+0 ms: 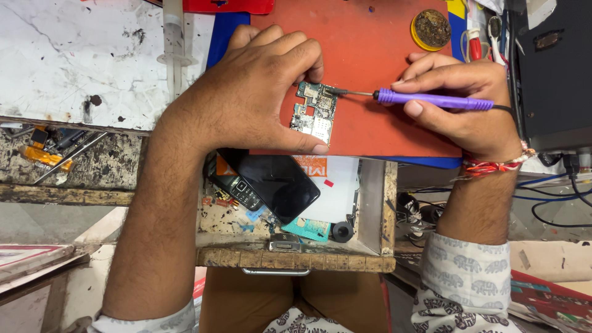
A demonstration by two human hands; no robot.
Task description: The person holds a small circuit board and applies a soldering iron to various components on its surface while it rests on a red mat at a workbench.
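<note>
The left hand (259, 92) presses a small green circuit board (314, 112) flat on the red mat (370, 55), its grip closed around the board's left edge, thumb along the near side and fingers curled over the far corner. The right hand (459, 102) has its grip closed pen-fashion on a purple-handled soldering iron (431, 98), whose metal tip touches the board's far right corner. The board lies at the middle of the mat on the tabletop. Nearer, an open wooden drawer (388, 203) holds a dark smartphone (280, 185) and a small keypad phone (237, 188). A round tin (431, 28) sits far right.
</note>
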